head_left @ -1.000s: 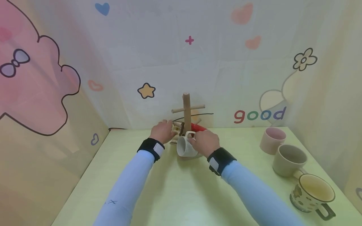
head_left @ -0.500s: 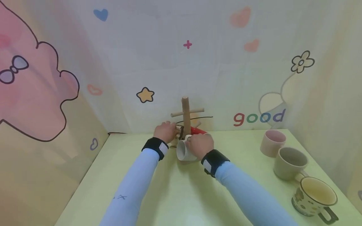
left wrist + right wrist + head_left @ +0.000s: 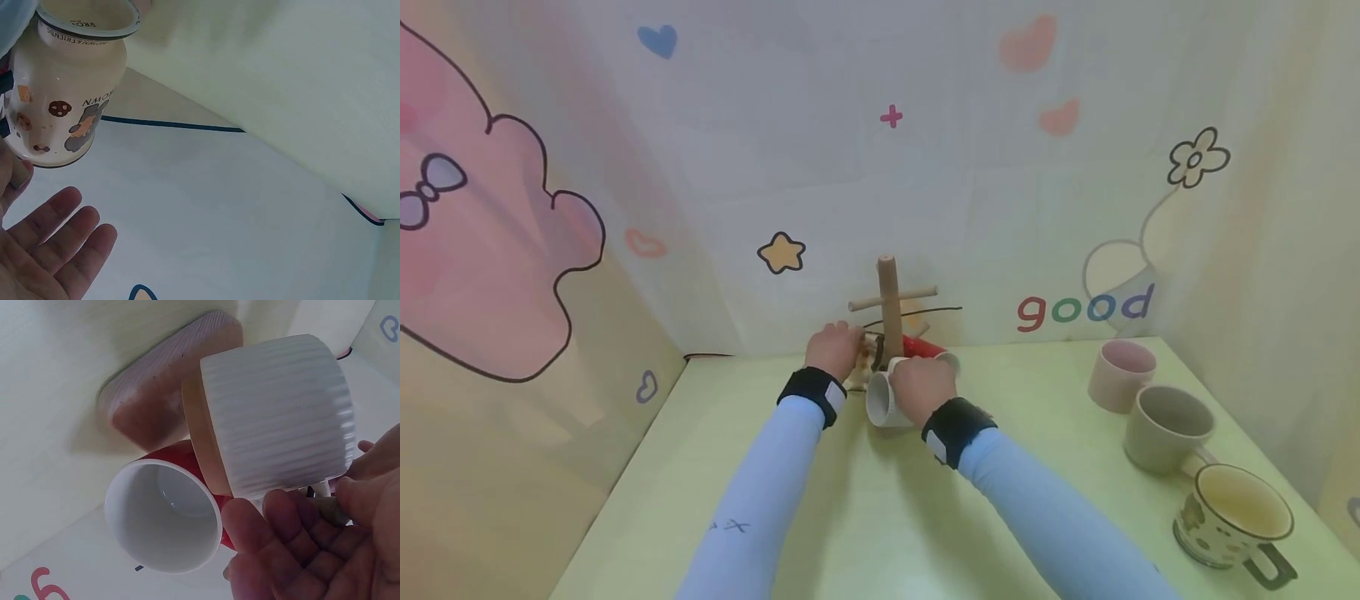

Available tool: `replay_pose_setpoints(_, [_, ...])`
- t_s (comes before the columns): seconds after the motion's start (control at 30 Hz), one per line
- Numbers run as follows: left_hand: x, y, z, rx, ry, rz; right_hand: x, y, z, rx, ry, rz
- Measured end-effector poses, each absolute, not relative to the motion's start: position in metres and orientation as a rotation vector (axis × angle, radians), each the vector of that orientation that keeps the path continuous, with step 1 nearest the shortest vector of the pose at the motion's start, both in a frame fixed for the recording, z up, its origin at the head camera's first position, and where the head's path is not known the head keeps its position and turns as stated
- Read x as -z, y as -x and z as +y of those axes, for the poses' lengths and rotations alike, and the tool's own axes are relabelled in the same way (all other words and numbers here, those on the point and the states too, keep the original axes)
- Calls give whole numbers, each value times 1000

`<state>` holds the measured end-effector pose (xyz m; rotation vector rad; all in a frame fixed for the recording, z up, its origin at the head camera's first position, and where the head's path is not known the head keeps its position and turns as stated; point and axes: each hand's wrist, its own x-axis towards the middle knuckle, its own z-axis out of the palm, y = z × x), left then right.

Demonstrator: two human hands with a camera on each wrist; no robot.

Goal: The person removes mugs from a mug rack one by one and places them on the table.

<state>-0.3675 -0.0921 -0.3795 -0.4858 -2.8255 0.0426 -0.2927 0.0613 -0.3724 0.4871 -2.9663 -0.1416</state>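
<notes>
White ribbed mug (image 3: 278, 415): one, tipped on its side, low in front of the wooden mug stand (image 3: 889, 304). Probably ceramic: stiff, moderately weighty, liable to chip; handle likely the surest hold, ribs some help against slipping. Right hand (image 3: 923, 389): before the stand, fingers curled, apparently gripping the handle (mostly hidden). Left hand (image 3: 835, 350): left of the stand, three fingers spread beside the printed mug (image 3: 69, 94); thumb-and-forefinger grip, cannot tell.

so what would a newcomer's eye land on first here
Probably the wooden stand at the back of the table, where the right hand grips a ribbed white mug and the left hand is by a patterned mug. A red mug shows behind the right hand, and three more mugs line the right side.
</notes>
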Motion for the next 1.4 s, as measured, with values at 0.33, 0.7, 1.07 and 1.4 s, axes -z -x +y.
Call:
replay_pose_setpoints(0.33, [375,368,-90,-35,487,-2848,374,292,58,119,-437,-2933])
replay_pose_setpoints(0.7, [372,361,-97,-66,477,-2853,372,297,59,32,-383,-2965])
replay_pose_setpoints(1.07, [371,348,-95,-99,486,-2820,371,313,80,-36,-290,-2987])
replay_pose_setpoints(1.4, [376,344,-95,-167,496,-2803,373,318,89,53,-323,-3030])
